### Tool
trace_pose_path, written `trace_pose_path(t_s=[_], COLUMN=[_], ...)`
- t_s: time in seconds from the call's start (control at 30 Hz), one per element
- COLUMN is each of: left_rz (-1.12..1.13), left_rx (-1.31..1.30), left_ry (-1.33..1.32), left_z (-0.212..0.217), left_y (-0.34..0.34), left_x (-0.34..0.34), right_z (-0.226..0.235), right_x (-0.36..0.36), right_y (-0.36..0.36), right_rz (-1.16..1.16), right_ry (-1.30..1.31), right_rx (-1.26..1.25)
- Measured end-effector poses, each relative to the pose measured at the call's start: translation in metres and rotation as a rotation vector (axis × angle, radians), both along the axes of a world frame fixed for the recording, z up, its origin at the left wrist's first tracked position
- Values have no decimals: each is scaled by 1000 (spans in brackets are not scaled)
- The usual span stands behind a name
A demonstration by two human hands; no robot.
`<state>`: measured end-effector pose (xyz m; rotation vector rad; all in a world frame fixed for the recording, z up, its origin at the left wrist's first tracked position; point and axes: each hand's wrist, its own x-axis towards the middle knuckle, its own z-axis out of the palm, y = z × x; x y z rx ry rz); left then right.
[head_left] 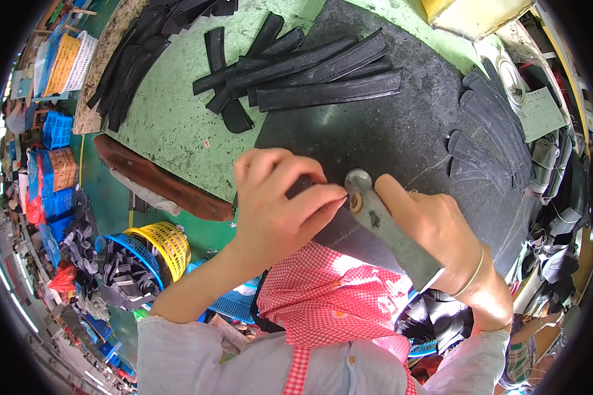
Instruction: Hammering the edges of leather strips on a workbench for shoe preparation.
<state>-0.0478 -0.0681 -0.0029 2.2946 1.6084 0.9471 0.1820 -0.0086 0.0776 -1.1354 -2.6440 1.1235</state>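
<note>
My left hand (277, 191) is over the dark work slab, fingers bent and thumb close to the index finger. Between them shows a black piece (299, 187), likely one of the strips, mostly hidden by the fingers. To its right my right hand (435, 230) is closed on a hammer (395, 234) with a grey metal head, rounded at one end and flared at the other. Its handle is hidden under the hand. The rounded end is just beside my left fingertips. Beyond my hands lies a loose pile of black strips (329, 95).
The dark slab (415, 112) rests on a green table (171, 145). More black strips (491, 131) fan out at right, others (135, 72) at far left. A reddish-brown roll (158, 178) lies along the left edge. Yellow (168, 243) and blue baskets (135, 253) stand below.
</note>
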Motion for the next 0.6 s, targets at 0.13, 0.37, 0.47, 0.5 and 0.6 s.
trace_pose_path(t_s=[0.13, 0.37, 0.47, 0.5, 0.6], left_rz=[49, 65, 60, 65, 55], left_rx=[-26, 54, 83, 89, 16], left_ry=[-56, -16, 1, 16, 89], left_z=[-5, -7, -8, -7, 4], left_y=[-6, -15, -14, -17, -25], left_x=[-6, 4, 6, 7, 10], right_z=[1, 0, -3, -2, -1], right_x=[1, 0, -2, -3, -5], right_y=[3, 2, 4, 4, -5], right_rz=[-11, -18, 28, 13, 26], right_ry=[28, 39, 59, 69, 26], right_rx=[-60, 128, 115, 132, 109])
